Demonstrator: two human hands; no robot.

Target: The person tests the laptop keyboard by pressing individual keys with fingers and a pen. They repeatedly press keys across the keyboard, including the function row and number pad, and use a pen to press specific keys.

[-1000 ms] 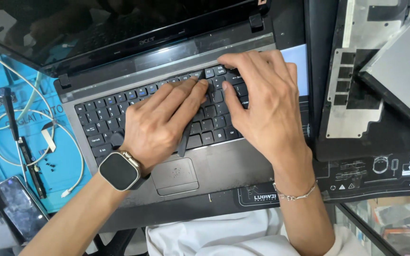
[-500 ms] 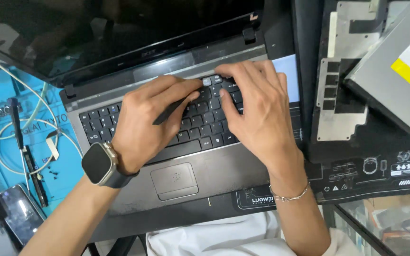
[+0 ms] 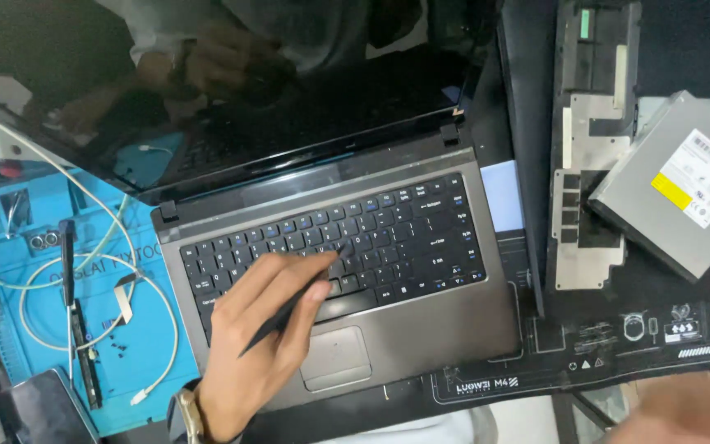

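Head view: left hand (image 3: 260, 345) sits over the lower left of the laptop keyboard (image 3: 334, 247), fingers curled around a thin black pry tool (image 3: 293, 304). The tool runs diagonally up and right; its tip appears to touch the keys near the middle of the keyboard, though the exact key is too small to tell. A wristwatch (image 3: 191, 415) shows at the bottom edge of the frame.

Right hand (image 3: 684, 411) is only a blurred patch in the lower right corner, well away from the laptop; I cannot tell whether it is open or closed, and nothing visible is in it.

Laptop (image 3: 421, 329) lies open at centre frame on a dark work mat (image 3: 618, 353), its dark screen leaning back toward the upper left.

Judgement on technique: keep the tool low and nearly flat to the key surface, so force goes sideways into a seam and not down onto a key. Short, light levering is safer than one hard pry; the thin tip could slip and scratch the palm rest. Bracing the chassis with the free hand would help.

Surroundings: blue repair mat (image 3: 137, 345) at left with white cable (image 3: 43, 275) looped on it; optical drive (image 3: 671, 185) and removed bottom cover (image 3: 589, 148) at upper right.
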